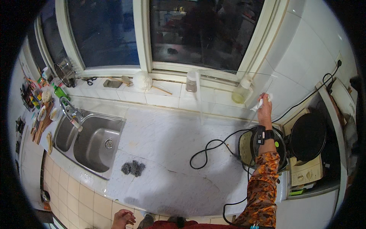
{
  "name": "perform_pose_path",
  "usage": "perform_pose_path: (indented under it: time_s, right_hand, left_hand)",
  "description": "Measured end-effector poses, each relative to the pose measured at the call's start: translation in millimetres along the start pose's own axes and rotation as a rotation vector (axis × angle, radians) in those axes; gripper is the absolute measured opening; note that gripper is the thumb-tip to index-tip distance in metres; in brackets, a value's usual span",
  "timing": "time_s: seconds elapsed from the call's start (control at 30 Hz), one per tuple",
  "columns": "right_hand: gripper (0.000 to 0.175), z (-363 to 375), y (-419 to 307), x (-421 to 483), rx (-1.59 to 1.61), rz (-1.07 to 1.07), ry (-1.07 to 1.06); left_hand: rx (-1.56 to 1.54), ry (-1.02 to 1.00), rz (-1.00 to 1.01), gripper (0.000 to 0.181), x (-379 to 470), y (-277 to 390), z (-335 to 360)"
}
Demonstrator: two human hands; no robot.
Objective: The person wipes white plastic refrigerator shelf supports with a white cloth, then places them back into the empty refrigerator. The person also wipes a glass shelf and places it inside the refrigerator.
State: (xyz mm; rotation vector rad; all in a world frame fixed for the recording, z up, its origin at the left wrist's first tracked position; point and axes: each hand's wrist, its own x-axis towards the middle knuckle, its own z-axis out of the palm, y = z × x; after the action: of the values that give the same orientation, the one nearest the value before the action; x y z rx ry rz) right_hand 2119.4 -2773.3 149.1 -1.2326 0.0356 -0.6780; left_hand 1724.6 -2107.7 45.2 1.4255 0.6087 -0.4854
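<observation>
My right hand (265,106), with a black band on the wrist and a patterned orange sleeve, reaches far forward over a round cooking appliance. Its fingers are closed on a crumpled white tissue or cloth (257,104) near the tiled wall, beside a clear panel (228,97) standing at the back of the counter. Low at the front edge is my left hand (124,218), its fingers curled, with nothing clearly seen in it. Dark steel-wool scourers (133,168) lie on the white marbled counter (171,148). Under my right forearm, the appliance (248,148) has a black cord (206,151) looped on the counter.
A double steel sink (95,143) with a faucet (68,108) is at left. Along the window ledge stand a clear jar (191,81), a bottle of yellowish liquid (241,93), scissors (90,81) and a white bundle (142,80). A black round pan (308,137) sits at right.
</observation>
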Motion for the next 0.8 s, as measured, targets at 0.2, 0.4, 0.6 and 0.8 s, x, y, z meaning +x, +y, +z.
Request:
perform_pose_path:
  time_s: [0.2, 0.4, 0.6, 0.8]
  right_hand:
    - [0.025, 83.6, -23.5, -34.6, 0.087, -0.053, -0.124]
    - [0.024, 184.7, -68.5, -92.2, 0.006, -0.066, -0.16]
    - [0.025, 287.2, -114.0, -162.2, -0.098, -0.071, -0.22]
    - [0.028, 379.7, -149.0, -234.7, -0.117, -0.148, -0.387]
  left_hand:
    - [-0.059, 0.08, -0.072, 0.015, -11.3, -0.5, -20.1]
    - [-0.082, -0.06, 0.165, 0.012, -19.2, 19.5, -34.0]
    - [-0.016, -0.18, 0.423, 0.021, 3.7, 55.1, -57.0]
    - [-0.128, -0.232, 0.752, 0.04, 31.2, 79.4, -91.8]
